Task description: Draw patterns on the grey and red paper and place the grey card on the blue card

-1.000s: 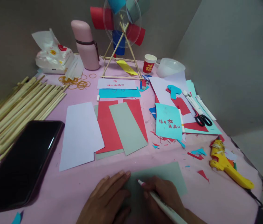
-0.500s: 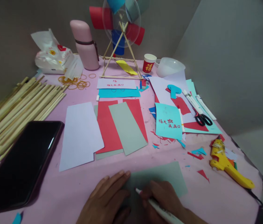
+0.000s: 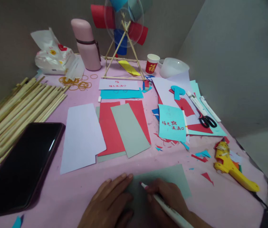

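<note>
gripping a white marker (image 3: pixel 169 212) in a closed pinch, your right hand (image 3: pixel 168 194) has brought the reddish tip back up the grey sheet (image 3: pixel 173 175), farther from you than half a second ago. your left hand (image 3: pixel 107 199) lies flat and open across the sheet's left side, grasping nothing. the sheet rests on the pink tablecloth (image 3: pixel 115 167) directly before you, nearer than the loose grey strip (image 3: pixel 131 131). the shift suggests marking is under way; shadow makes it impossible to tell whether the tip touches paper or any ink shows.
</note>
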The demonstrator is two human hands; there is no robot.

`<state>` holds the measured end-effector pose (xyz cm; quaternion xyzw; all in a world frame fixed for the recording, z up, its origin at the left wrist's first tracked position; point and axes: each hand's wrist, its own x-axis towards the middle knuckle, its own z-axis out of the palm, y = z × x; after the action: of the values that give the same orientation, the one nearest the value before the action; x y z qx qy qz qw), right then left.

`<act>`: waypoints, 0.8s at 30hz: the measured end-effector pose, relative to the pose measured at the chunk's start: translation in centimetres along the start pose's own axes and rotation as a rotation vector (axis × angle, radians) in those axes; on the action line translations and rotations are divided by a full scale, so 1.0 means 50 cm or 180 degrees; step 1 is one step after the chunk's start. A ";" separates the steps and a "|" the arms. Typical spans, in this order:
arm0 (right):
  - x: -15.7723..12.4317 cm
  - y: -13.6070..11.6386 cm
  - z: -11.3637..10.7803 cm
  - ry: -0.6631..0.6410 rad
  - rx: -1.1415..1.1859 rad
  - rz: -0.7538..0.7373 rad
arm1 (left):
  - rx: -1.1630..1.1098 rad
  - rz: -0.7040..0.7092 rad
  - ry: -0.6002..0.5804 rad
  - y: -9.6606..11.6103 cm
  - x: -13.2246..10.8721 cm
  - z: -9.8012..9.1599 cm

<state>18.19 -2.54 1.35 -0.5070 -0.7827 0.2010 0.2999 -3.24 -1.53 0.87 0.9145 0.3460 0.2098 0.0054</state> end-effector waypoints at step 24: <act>-0.012 0.011 -0.010 0.0026 0.0133 0.0056 | -0.0500 -0.0673 -0.0300 0.022 0.006 -0.014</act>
<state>19.07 -2.88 1.21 -0.5084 -0.7725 0.2179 0.3119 -2.61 -2.28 1.80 0.8785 0.4222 0.1913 0.1154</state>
